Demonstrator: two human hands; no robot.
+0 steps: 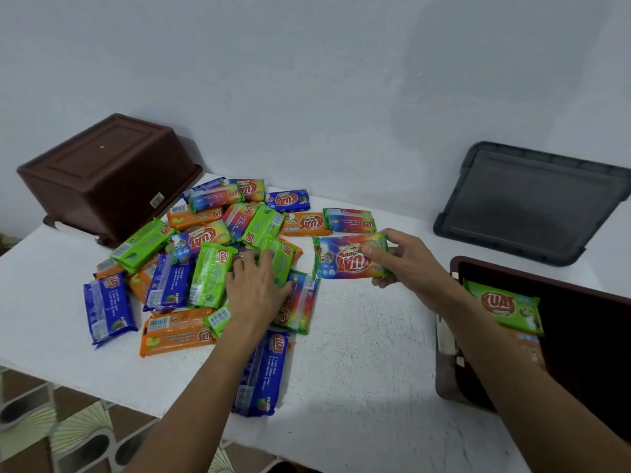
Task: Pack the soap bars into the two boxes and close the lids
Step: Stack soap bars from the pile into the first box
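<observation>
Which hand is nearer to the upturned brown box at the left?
Left. The left hand rests on the soap pile beside the brown box; the right hand holds a rainbow bar farther right.

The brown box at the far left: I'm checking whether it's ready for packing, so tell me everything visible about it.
The brown box looks like dark brown moulded plastic, with sloping walls and a recessed panel in its base. It stands upside down, rim on the white table at the far left, so nothing can go in yet. A small sticker sits on one wall. Whether the nearest soap bars touch its rim is unclear.
</observation>
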